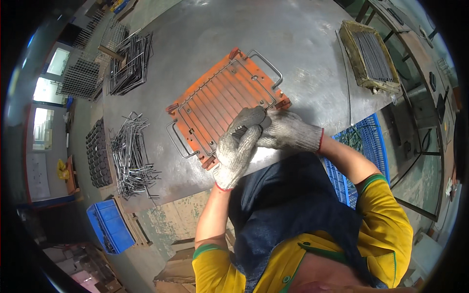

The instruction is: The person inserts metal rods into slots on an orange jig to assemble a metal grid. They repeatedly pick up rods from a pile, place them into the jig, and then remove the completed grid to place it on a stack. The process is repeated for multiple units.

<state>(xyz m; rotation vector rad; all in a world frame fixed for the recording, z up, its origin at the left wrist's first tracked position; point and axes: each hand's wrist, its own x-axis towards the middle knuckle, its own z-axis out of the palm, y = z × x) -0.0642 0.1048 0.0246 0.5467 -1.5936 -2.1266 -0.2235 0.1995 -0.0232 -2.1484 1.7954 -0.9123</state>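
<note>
An orange jig plate (199, 101) lies at a slant on the metal table. Set on it is a bent wire frame with several thin metal rods (217, 93) side by side across it. Both my hands wear whitish knit gloves with dirty grey fingers and meet over the plate's near edge. My left hand (236, 151) is closed round a small bundle of metal rods (239, 131), whose cut ends show. My right hand (289, 130) presses against the left one with curled fingers. Whatever its fingertips hold is hidden.
Bent wire frames (131, 63) are stacked at the far left, above a heap of bent rods (133, 158). A yellowish box of straight rods (370, 56) sits at the right. Blue crates (373, 141) stand below the table's right edge; a blue bin (111, 226) is at lower left.
</note>
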